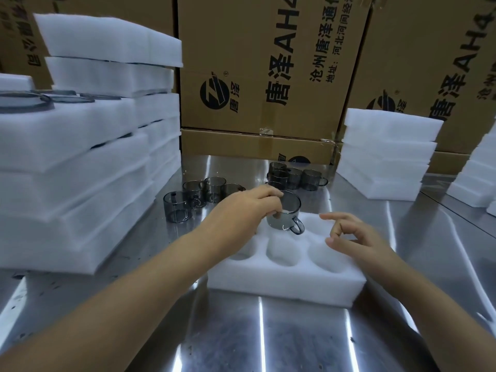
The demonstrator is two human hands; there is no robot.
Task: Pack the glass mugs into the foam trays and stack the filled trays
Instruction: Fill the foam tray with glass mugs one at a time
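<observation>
Your left hand (pixel 249 208) pinches a mug (pixel 285 216) by its rim, fingers over the top and thumb at the side, at the far middle pocket of the tray (pixel 290 283). The mug sits tilted with its handle pointing near-right, and I cannot tell whether its base has met the foam. Your right hand (pixel 354 237) hovers over the tray's right side, loosely curled and holding nothing.

Level the mug before you lower it, and turn the handle so that it does not catch on the pocket's lip. Rest your free hand on the foam to steady the tray, then press the mug down squarely. The three near pockets are empty.

Loose mugs (pixel 198 194) wait on the table (pixel 295 331) just beyond. Filled stacks (pixel 75 157) stand left, empty trays (pixel 386 157) far right and boxes (pixel 255 63) behind.
</observation>
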